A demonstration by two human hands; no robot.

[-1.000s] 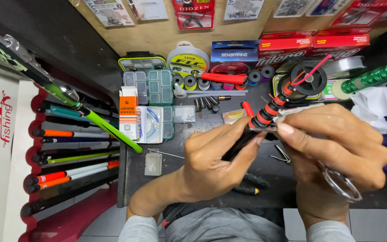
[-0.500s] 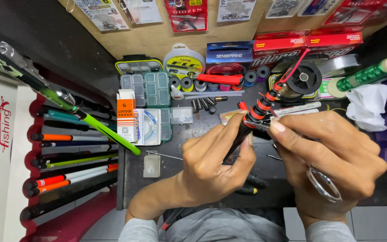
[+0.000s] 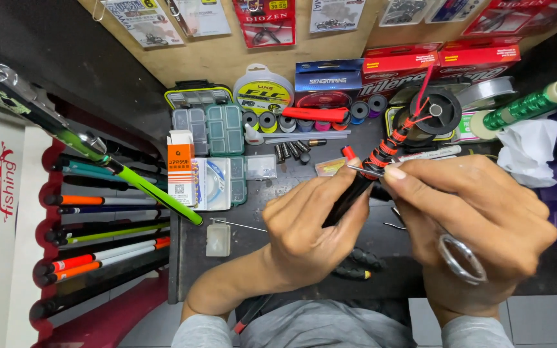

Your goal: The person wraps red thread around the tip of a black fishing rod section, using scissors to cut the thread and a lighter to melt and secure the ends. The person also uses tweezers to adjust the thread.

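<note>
Left hand [image 3: 314, 235] clenched round black rod [image 3: 349, 196] with red wrapping; right hand [image 3: 478, 219] pinching it at the wraps. Long axis slanting up-right above dark bench [image 3: 227, 258], toward spool [image 3: 438, 111]. Beyond, compartment boxes [image 3: 211, 122], contents unclear.

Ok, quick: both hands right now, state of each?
Left hand: closed on the black fishing rod.
Right hand: fingertips pinching the red thread wrap on that rod.

Black rod [image 3: 381, 158] banded red; green spool [image 3: 525, 107].
</note>
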